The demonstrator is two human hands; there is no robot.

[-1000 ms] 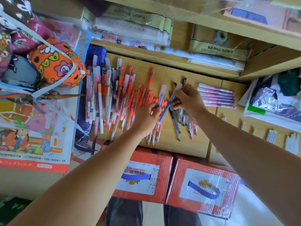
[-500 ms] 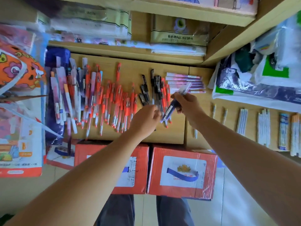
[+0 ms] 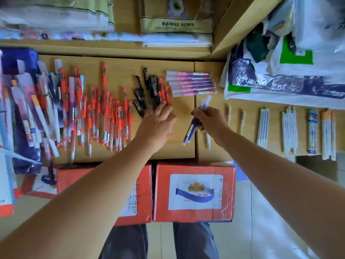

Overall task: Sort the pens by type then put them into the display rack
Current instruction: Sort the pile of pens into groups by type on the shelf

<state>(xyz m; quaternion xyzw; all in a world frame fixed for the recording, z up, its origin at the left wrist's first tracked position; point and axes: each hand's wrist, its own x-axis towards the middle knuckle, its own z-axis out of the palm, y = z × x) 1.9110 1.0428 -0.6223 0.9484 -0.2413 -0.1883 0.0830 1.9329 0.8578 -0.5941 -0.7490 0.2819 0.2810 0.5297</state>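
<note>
The wooden counter carries everything, and we place things from the row of pink pens lying side by side toward its back. Two red cartons stand below the counter's front edge, nearer to us than the pink pens. A heap of plastic bags lies to the right of the pink pens, near them. Far to the left of the pink pens is a mixed pile of pens, and between that pile and the pink pens the red pens are spread out roughly parallel. Small groups of white pens lie in a line to the right of the pink pens and nearer to us.

Our left hand lies just left of the pink pens and nearer to us, fingers straight and spread, their tips on the black pens, which sit just beside the pink pens on the left. It grips nothing.

Our right hand hangs just in front of the pink pens, fingers and thumb curled round a few dark blue pens with clear caps. These are held tilted above the counter, caps pointing up toward the pink pens.
</note>
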